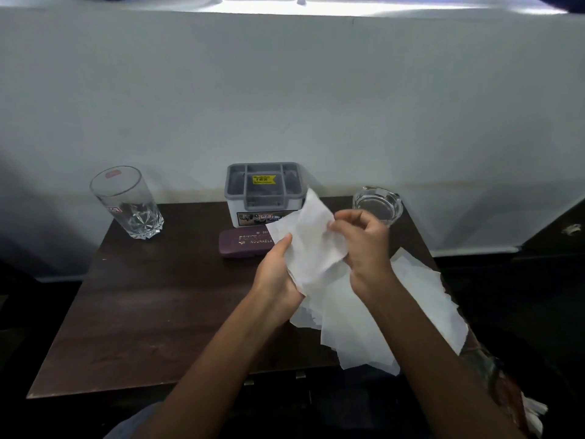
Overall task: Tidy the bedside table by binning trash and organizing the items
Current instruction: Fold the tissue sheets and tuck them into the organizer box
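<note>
Left hand point(278, 274) and right hand point(364, 245) both pinch a tissue point(311, 245) above the table point(152, 299); more tissues point(380, 321) at 4 o'clock.

Purple case point(243, 244) right end hidden behind tissue point(311, 248); lettering partly blurred.

Pale wall point(285, 90) behind a dark wooden table point(152, 305).
The table's far edge meets the wall; bright daylight glows along a window ledge point(285, 4) at the far top, dark furniture point(557, 245) stands at the right, and the floor point(22, 359) on both sides lies in shadow.
</note>
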`<state>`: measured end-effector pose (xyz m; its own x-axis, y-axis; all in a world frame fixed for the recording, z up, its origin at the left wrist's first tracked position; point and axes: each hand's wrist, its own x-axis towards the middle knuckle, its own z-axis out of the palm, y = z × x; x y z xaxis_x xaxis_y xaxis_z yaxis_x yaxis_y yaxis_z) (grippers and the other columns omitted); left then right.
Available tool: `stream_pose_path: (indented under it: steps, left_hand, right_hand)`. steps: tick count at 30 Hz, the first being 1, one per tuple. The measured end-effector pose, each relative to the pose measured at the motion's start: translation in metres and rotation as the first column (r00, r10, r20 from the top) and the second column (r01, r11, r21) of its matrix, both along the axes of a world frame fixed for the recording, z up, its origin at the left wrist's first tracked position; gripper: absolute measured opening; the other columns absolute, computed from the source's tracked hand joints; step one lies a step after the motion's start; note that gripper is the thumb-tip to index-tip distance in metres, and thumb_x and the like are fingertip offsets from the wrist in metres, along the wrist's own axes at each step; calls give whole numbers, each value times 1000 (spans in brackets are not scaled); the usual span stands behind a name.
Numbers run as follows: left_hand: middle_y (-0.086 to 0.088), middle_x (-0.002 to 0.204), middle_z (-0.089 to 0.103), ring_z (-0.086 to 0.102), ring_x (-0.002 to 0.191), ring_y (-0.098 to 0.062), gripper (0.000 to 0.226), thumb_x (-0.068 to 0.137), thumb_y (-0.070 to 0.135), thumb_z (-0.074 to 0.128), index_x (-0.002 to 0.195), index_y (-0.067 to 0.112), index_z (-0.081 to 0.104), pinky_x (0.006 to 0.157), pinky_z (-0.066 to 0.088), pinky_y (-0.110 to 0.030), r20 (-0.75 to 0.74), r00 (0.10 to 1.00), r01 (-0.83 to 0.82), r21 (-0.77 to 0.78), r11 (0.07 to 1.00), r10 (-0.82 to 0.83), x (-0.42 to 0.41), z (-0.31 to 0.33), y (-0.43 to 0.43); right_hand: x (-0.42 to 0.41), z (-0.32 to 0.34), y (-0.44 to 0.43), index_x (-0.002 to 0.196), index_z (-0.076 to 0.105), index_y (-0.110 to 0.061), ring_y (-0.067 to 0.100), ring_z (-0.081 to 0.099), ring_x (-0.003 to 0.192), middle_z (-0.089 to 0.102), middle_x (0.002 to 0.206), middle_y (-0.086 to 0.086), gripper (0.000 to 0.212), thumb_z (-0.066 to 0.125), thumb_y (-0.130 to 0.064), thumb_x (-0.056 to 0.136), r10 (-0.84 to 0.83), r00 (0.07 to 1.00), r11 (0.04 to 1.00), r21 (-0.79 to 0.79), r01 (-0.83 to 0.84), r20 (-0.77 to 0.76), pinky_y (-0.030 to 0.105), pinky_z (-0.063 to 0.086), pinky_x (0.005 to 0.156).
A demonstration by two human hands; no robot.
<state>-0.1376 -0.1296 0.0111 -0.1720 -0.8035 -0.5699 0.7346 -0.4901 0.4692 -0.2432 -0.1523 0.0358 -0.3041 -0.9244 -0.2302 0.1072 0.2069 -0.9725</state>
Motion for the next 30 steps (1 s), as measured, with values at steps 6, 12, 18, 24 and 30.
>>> stream_pose_path:
  steps: [6,12,18,24,30]
  left_hand:
    - [-15,117,66,63,104,-30,39,97,29,40,120,6,60,91,48,-43,-70,997,-22,-65,998,18,0,6,2]
    - [-14,109,70,63,103,-32,58,93,58,30,110,14,64,88,48,-46,-121,988,-102,-75,992,92,-2,8,3]
    - [-14,94,73,65,94,-29,55,92,56,36,101,11,66,86,49,-44,-81,994,-73,-71,995,67,-3,13,5]
    - [-17,121,63,64,97,-31,25,98,21,44,112,5,55,87,49,-46,48,986,-159,-26,987,160,3,9,1]
    - [-16,122,62,60,108,-31,18,98,18,42,92,11,57,102,42,-50,123,982,-139,-58,989,145,7,9,2]
  right_hand:
    - [6,-6,2,75,58,-13,6,49,63,56,70,-4,18,64,4,75,-24,987,999,-42,18,-157,20,43,61]
    - [11,-13,1,68,51,-19,7,48,60,54,69,-5,25,60,4,75,-131,976,991,-63,121,-175,12,40,51]
    - [15,-20,1,74,52,-11,8,44,58,48,66,-3,15,58,3,77,-178,965,983,-70,168,-191,5,34,42]
    - [0,-13,-5,67,56,-9,10,46,57,52,60,-1,13,63,1,72,44,940,995,-72,-73,-337,25,41,58]
    - [-96,-34,-31,76,69,-7,27,64,83,70,82,13,10,60,-7,80,185,601,983,149,-111,-777,32,48,77]
